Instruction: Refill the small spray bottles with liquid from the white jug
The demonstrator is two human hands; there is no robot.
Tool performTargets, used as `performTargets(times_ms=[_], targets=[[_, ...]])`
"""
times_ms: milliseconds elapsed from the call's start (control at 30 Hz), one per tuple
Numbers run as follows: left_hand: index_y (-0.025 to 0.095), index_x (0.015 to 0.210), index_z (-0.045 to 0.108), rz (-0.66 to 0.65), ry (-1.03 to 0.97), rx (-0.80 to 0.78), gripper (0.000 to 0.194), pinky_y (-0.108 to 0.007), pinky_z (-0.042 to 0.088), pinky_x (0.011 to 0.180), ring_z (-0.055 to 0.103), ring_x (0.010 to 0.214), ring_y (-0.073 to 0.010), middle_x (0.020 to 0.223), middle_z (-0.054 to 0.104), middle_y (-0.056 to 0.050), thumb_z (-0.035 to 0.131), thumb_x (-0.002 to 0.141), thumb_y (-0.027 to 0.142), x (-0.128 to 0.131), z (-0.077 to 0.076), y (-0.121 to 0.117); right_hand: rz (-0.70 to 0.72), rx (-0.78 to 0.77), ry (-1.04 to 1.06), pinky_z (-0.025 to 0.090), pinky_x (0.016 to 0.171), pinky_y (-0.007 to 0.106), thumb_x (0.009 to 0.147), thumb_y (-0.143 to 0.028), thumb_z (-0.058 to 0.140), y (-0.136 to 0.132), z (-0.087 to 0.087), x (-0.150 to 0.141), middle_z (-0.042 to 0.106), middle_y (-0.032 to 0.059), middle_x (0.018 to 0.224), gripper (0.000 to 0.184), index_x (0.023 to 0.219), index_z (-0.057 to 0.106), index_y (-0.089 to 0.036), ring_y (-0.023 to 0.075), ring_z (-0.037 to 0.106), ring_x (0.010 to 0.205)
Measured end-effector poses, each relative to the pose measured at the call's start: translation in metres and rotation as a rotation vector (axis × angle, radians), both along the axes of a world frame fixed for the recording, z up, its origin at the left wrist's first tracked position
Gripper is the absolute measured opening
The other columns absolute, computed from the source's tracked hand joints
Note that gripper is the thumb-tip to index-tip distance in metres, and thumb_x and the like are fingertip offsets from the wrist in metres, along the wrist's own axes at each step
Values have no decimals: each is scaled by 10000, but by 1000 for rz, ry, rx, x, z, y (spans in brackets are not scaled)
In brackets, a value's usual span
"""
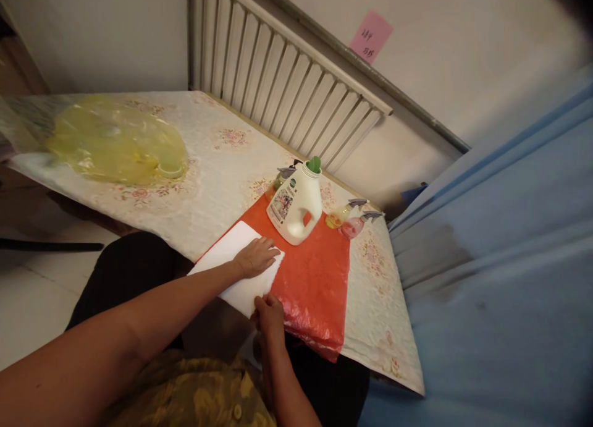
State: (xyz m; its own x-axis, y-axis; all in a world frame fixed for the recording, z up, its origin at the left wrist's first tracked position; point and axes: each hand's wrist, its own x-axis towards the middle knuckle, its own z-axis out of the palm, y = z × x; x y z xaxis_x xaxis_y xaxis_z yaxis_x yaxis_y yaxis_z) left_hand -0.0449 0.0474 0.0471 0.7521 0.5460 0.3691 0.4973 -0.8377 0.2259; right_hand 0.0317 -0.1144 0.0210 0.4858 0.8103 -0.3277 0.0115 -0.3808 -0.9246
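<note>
A white sheet of paper lies over the left part of a red plastic sheet; its right edge looks ragged. My left hand rests flat on the paper near that edge, fingers stretched out. At the paper's near right corner, my right hand is closed in a pinch on the edge; part of its fingers is hidden. Just beyond my left hand stands a cream-coloured jug with a handle and a printed label. Something green shows in its open mouth.
Spray bottles with yellow and pink liquid stand right of the jug; another is partly behind it. A yellow plastic bag lies on the flowered tablecloth. A radiator borders the back, a blue curtain the right.
</note>
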Motion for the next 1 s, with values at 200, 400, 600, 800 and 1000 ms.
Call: performTargets(times_ms=[200,400,600,800,1000], targets=[[232,1111,665,-2,3,-20,211,-367,405,824,522,980,-250,1053,582,-84,583,917,247,4,-1,4,4,-5,-8,281,408,214,699,-320,614,-1,-3,1,451,-87,420,245,544,439,-247,106,399,396],[220,1059,679,37,86,-36,180,-373,415,799,538,964,-260,1032,589,-94,595,905,262,10,4,4,-9,2,12,256,394,208,692,-336,579,-3,-1,6,410,-95,409,232,552,414,-251,102,384,389],[196,1013,681,83,107,-49,159,-393,429,786,546,978,-285,1032,601,-115,595,909,279,18,6,0,-23,2,-17,266,396,211,699,-330,553,-7,-6,10,402,-99,410,226,557,393,-257,100,357,382],[185,1041,666,131,116,-42,169,-412,423,789,548,1003,-304,1067,611,-130,575,920,261,21,7,-10,-33,7,-131,326,454,220,697,-281,572,-8,-13,12,420,-89,433,242,523,407,-254,121,428,444],[219,1198,620,134,40,-10,269,-411,395,830,533,1022,-289,1115,607,-114,530,946,247,14,-3,-21,-22,7,-231,317,470,236,736,-235,571,-10,-12,9,474,-69,447,227,539,462,-255,145,462,467]])
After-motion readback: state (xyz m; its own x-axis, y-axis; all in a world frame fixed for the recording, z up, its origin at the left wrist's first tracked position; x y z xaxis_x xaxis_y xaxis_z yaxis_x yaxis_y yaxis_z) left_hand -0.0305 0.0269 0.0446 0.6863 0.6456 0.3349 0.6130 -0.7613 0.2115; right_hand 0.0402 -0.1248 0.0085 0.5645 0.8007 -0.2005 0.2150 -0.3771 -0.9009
